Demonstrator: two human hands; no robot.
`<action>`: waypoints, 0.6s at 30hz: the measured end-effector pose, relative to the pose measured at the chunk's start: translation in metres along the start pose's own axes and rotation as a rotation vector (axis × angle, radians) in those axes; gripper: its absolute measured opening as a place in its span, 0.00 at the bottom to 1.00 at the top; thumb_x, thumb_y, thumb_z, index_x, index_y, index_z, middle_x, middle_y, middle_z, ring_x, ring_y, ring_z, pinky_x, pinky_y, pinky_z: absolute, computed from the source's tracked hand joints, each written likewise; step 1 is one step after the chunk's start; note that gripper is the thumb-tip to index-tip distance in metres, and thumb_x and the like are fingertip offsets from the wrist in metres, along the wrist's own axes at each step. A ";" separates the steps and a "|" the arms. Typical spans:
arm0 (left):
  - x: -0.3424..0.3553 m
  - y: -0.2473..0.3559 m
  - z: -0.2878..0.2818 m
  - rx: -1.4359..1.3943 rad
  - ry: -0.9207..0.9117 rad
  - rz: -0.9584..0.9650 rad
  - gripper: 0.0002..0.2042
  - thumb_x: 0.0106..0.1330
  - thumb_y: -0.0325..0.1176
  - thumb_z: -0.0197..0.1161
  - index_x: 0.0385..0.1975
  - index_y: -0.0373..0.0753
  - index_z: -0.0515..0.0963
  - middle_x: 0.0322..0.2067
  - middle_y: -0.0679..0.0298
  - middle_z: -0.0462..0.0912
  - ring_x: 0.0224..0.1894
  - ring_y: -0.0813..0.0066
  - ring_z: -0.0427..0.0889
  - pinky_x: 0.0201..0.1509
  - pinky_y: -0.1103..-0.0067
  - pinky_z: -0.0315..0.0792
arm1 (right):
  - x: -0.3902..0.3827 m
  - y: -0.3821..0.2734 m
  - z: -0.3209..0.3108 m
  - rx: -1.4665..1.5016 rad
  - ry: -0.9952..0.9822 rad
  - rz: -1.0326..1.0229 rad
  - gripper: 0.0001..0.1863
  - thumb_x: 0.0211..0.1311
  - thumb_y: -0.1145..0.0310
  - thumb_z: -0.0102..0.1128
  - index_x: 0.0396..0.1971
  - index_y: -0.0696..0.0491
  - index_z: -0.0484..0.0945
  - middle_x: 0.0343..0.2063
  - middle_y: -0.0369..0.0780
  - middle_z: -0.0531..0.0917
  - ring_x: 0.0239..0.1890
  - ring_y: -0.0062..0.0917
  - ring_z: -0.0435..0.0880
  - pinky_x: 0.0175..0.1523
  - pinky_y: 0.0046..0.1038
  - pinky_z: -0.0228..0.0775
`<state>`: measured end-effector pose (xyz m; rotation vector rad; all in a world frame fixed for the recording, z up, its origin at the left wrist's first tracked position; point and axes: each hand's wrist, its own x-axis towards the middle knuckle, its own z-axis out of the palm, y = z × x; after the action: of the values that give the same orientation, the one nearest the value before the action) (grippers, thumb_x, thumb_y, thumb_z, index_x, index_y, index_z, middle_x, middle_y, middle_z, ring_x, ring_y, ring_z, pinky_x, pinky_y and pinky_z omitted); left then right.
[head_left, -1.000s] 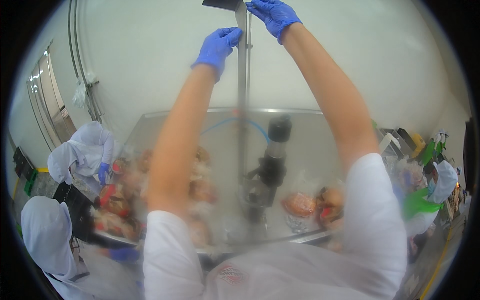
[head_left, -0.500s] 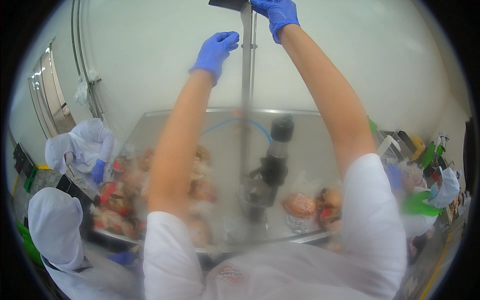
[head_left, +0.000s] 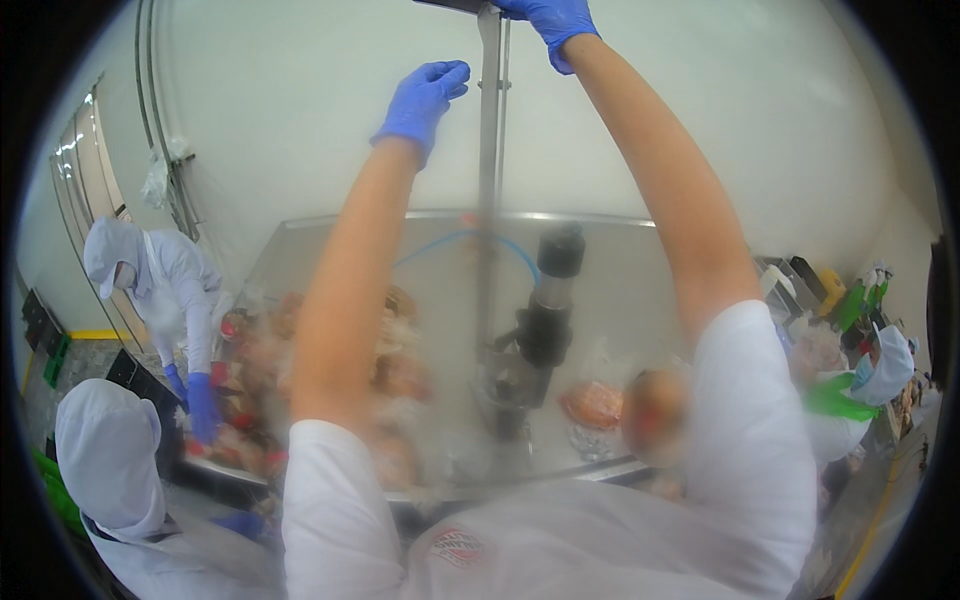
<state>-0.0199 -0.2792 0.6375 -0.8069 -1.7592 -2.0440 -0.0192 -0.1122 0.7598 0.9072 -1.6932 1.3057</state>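
Both my hands are raised in blue gloves, on either side of an upright metal post [head_left: 489, 130]. My left hand [head_left: 422, 105] is left of the post and apart from it. Its fingers are curled and pressed together, and whatever they may hold is hidden. At the top of the post sits a dark flat panel [head_left: 450, 4], cut off by the picture's edge. My right hand [head_left: 550, 25] reaches to the post's top beside this panel, its fingers partly out of the picture. Below, a black cylindrical device [head_left: 548, 320] with a clear middle section stands by the post.
A steel table [head_left: 440, 330] carries bagged reddish-brown food [head_left: 400, 375] at left and a wrapped piece [head_left: 594, 404] at right. Two co-workers in white, one bending [head_left: 170, 280] and one nearer [head_left: 110, 450], are at left. Another co-worker [head_left: 880, 370] is at right. A blue hose [head_left: 515, 252] curves behind the post.
My hands stay raised, shifting slightly up and left in the picture. The far-left co-worker now reaches down to the bagged pieces. A blurred reddish-brown piece has moved up beside my right upper arm.
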 end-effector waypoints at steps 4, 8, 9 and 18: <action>-0.007 -0.002 0.001 0.003 0.005 -0.019 0.19 0.61 0.44 0.61 0.49 0.41 0.76 0.45 0.64 0.79 0.50 0.74 0.75 0.56 0.77 0.61 | -0.006 0.000 -0.001 -0.136 -0.052 0.045 0.29 0.41 0.77 0.71 0.46 0.61 0.70 0.28 0.43 0.80 0.28 0.25 0.81 0.34 0.24 0.77; -0.005 -0.006 0.000 0.005 0.018 -0.037 0.20 0.61 0.44 0.61 0.50 0.41 0.75 0.45 0.64 0.79 0.51 0.74 0.74 0.56 0.77 0.61 | -0.016 -0.004 -0.003 -0.269 -0.116 0.129 0.32 0.37 0.73 0.75 0.46 0.61 0.71 0.31 0.43 0.79 0.34 0.27 0.80 0.40 0.28 0.75; -0.006 -0.009 0.000 0.007 0.014 -0.038 0.20 0.61 0.44 0.61 0.50 0.41 0.75 0.45 0.64 0.79 0.51 0.74 0.74 0.55 0.77 0.62 | -0.020 -0.003 -0.003 -0.357 -0.107 0.126 0.33 0.36 0.71 0.76 0.47 0.61 0.71 0.32 0.43 0.79 0.35 0.27 0.80 0.41 0.29 0.74; -0.014 -0.025 0.001 -0.017 0.011 -0.079 0.20 0.62 0.44 0.60 0.50 0.40 0.74 0.47 0.63 0.79 0.52 0.74 0.75 0.57 0.77 0.61 | -0.030 0.014 -0.009 -0.125 -0.250 0.264 0.27 0.46 0.58 0.73 0.40 0.63 0.77 0.32 0.43 0.81 0.34 0.25 0.78 0.42 0.27 0.70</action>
<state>-0.0235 -0.2755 0.6096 -0.7415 -1.7973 -2.1116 -0.0169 -0.0987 0.7281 0.8211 -2.1235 1.2779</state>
